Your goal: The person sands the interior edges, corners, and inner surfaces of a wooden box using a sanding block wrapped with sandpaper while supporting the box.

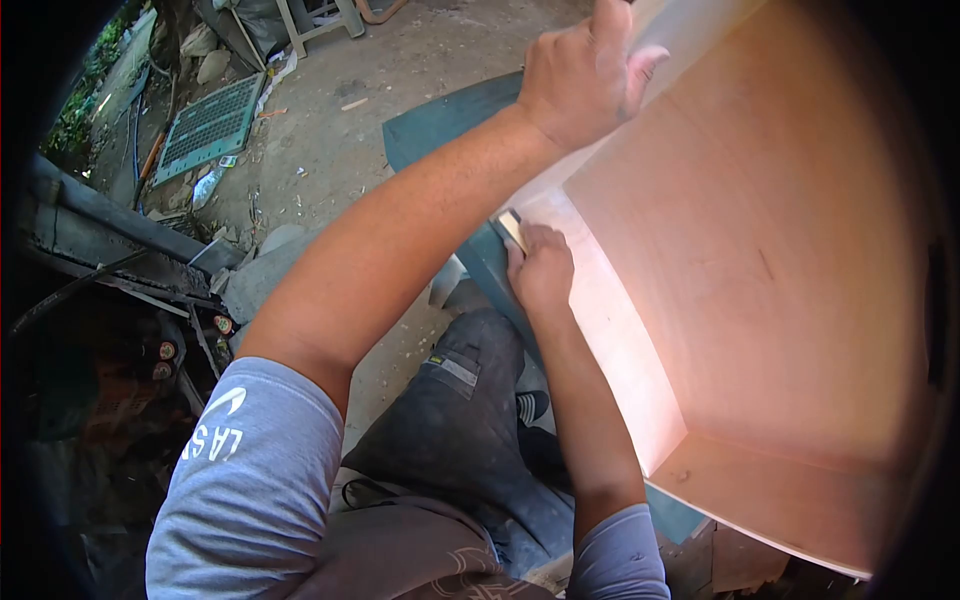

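Note:
A large wooden box-like piece with light brown inner panels fills the right side. My left hand is at its upper side panel, closed around the panel's edge with the thumb on the inner side; some fingers are hidden. Lower down, my right hand pinches a small block with a cream face and a dark edge, which looks like a sanding block. It lies against the pale strip along the near edge of the piece, close to the corner.
Under the piece is a dark green board or tabletop. A green plastic grate lies on the dirt floor, with a stool farther back. Dark clutter and a metal beam stand at the left. My knee is just below the board.

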A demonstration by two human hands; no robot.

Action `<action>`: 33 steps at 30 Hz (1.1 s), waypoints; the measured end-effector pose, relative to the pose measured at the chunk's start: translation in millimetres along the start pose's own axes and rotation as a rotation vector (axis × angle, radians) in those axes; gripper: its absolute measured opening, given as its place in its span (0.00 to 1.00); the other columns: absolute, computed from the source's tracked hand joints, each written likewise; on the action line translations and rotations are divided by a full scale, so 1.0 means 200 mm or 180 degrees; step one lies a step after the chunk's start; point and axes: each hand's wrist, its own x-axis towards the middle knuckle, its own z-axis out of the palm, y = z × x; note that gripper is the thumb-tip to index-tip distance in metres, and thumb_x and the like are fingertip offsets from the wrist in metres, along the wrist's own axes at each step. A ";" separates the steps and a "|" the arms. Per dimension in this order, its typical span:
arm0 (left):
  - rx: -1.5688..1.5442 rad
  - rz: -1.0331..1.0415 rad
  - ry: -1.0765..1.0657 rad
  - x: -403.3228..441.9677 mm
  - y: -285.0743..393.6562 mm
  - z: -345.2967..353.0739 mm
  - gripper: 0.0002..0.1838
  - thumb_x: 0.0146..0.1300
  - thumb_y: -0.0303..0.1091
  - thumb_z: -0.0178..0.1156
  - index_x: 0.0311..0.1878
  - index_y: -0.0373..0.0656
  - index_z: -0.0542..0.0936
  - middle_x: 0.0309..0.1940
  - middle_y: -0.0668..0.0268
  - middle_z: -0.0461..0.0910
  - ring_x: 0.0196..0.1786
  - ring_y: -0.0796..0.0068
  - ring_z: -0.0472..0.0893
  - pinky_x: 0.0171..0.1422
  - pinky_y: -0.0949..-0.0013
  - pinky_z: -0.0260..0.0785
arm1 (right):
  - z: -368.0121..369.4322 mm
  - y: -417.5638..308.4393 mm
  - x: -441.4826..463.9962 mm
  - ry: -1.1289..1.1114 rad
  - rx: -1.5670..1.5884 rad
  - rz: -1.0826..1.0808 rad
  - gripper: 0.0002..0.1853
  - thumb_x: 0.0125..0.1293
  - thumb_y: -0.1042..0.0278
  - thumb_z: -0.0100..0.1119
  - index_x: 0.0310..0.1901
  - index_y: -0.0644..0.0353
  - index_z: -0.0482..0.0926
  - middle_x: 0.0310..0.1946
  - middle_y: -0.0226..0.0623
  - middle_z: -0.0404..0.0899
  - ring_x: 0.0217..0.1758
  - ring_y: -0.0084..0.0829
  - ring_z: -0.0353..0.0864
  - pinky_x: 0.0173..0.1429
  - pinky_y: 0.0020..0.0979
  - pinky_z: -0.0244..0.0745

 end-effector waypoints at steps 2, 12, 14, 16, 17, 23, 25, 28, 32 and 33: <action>0.0110 -0.0080 -0.0071 -0.01 0.02 0.01 0.19 0.70 0.39 0.65 0.53 0.38 0.70 0.29 0.45 0.84 0.32 0.36 0.84 0.34 0.40 0.75 | -0.07 0.03 -0.10 -0.0118 -0.0025 0.0092 0.18 0.61 0.67 0.73 0.51 0.65 0.85 0.48 0.49 0.86 0.52 0.52 0.83 0.59 0.45 0.79; 0.0128 -0.0064 -0.0028 -0.01 -0.01 -0.01 0.19 0.70 0.39 0.65 0.55 0.38 0.71 0.30 0.45 0.84 0.32 0.37 0.84 0.35 0.41 0.76 | -0.02 0.04 -0.05 -0.0115 -0.0081 0.0112 0.20 0.61 0.66 0.72 0.54 0.62 0.85 0.50 0.46 0.86 0.53 0.48 0.82 0.58 0.46 0.77; 0.0081 -0.0048 -0.0042 -0.02 0.00 0.00 0.19 0.70 0.38 0.65 0.55 0.38 0.71 0.31 0.44 0.84 0.33 0.37 0.85 0.35 0.42 0.76 | -0.13 0.12 -0.20 0.0000 -0.0152 0.0151 0.19 0.60 0.67 0.73 0.53 0.62 0.86 0.50 0.46 0.86 0.52 0.49 0.83 0.57 0.46 0.78; 0.0029 -0.0015 -0.0023 -0.01 0.02 0.02 0.19 0.70 0.37 0.65 0.55 0.39 0.72 0.32 0.44 0.85 0.34 0.37 0.85 0.36 0.42 0.76 | -0.25 0.25 -0.34 0.0220 -0.0339 0.0226 0.18 0.59 0.68 0.73 0.51 0.62 0.86 0.49 0.46 0.87 0.51 0.49 0.84 0.57 0.46 0.79; -0.0056 0.0007 0.0016 0.00 0.02 0.03 0.18 0.70 0.37 0.65 0.55 0.39 0.72 0.33 0.45 0.85 0.34 0.37 0.85 0.36 0.42 0.77 | -0.30 0.31 -0.38 0.0302 -0.0452 0.0289 0.18 0.59 0.69 0.74 0.50 0.63 0.86 0.49 0.46 0.87 0.50 0.49 0.85 0.57 0.46 0.79; -0.0197 -0.0023 0.0092 0.00 0.03 0.01 0.17 0.69 0.35 0.65 0.54 0.40 0.72 0.34 0.45 0.85 0.35 0.37 0.85 0.37 0.43 0.77 | -0.14 0.48 -0.08 0.0179 -0.0861 0.0075 0.21 0.65 0.66 0.67 0.58 0.65 0.84 0.52 0.46 0.86 0.55 0.47 0.83 0.60 0.46 0.79; -0.0168 0.0009 0.0057 0.00 0.01 0.01 0.16 0.69 0.34 0.65 0.54 0.40 0.72 0.34 0.46 0.85 0.35 0.37 0.85 0.37 0.43 0.77 | -0.03 0.46 0.10 0.0285 -0.0876 0.0012 0.21 0.66 0.65 0.67 0.58 0.65 0.83 0.52 0.46 0.86 0.55 0.47 0.83 0.60 0.46 0.79; -0.0187 0.0036 0.0002 -0.01 -0.01 0.01 0.17 0.69 0.34 0.65 0.54 0.40 0.72 0.34 0.46 0.85 0.36 0.37 0.85 0.37 0.44 0.77 | 0.05 0.43 0.22 0.0119 -0.0842 -0.0007 0.21 0.68 0.63 0.65 0.59 0.66 0.83 0.52 0.46 0.85 0.57 0.47 0.82 0.60 0.45 0.79; -0.0073 -0.0050 0.0003 -0.01 0.03 0.01 0.18 0.68 0.34 0.65 0.55 0.40 0.71 0.33 0.46 0.85 0.35 0.37 0.84 0.38 0.42 0.76 | 0.03 0.43 0.21 0.0153 -0.0877 -0.0137 0.20 0.69 0.64 0.64 0.59 0.66 0.83 0.52 0.47 0.84 0.56 0.48 0.83 0.59 0.45 0.80; -0.0108 -0.0040 -0.0023 -0.01 0.02 0.01 0.18 0.68 0.34 0.65 0.55 0.40 0.71 0.33 0.46 0.85 0.35 0.37 0.84 0.37 0.42 0.76 | 0.01 0.43 0.20 0.0180 -0.0767 -0.0143 0.19 0.70 0.65 0.64 0.58 0.66 0.83 0.52 0.48 0.83 0.56 0.49 0.83 0.58 0.46 0.81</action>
